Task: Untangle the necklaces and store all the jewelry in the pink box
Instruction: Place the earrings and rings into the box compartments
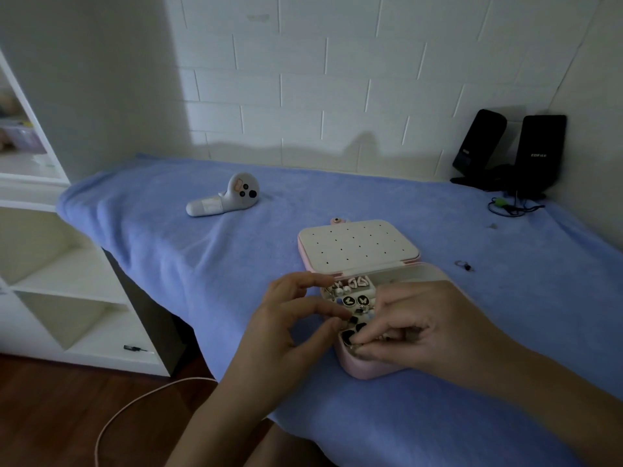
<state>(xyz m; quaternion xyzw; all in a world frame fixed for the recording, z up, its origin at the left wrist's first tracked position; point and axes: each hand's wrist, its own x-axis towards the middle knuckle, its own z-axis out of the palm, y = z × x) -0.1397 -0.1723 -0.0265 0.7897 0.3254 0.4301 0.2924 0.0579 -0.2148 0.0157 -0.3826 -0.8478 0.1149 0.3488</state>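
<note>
Head view: pink box [357, 368] lower centre, open, lid [359, 246] flipped back toward upper frame, long axis roughly left-right. Right hand [414, 321] hides the box's right half, fingertips pinching jewelry [354, 299]; exact piece too dim. Left hand [290, 318] curled at box edge, grip can't tell.

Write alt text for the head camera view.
A left hand and right hand reach fingertips into an open pink box of earrings on a blue towel. A white controller lies farther back left, and black speakers stand back right.
</note>
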